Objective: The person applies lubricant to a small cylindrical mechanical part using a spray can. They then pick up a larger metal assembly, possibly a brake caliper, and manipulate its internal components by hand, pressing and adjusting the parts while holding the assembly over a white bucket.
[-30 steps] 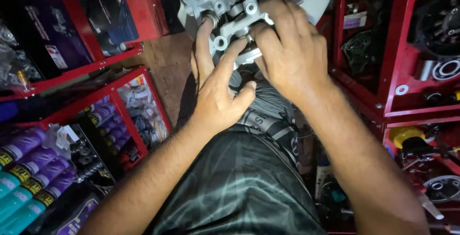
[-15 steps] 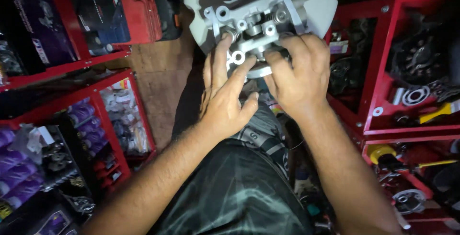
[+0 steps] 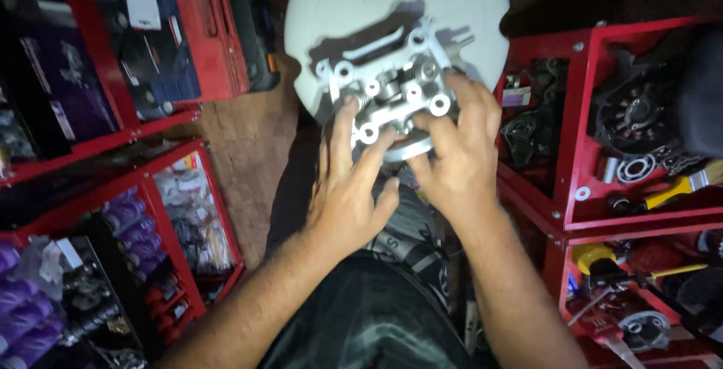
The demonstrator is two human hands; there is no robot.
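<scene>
Engine head (image 3: pixel 392 94) now sits further out on the white stool (image 3: pixel 339 7), more of the casting exposed than a second ago. Both hands stay on its near edge: left hand (image 3: pixel 350 196) fingers spread on it, right hand (image 3: pixel 459 150) curled gripping. Red shelves (image 3: pixel 580 150) close both sides; only the floor strip left is free.
</scene>
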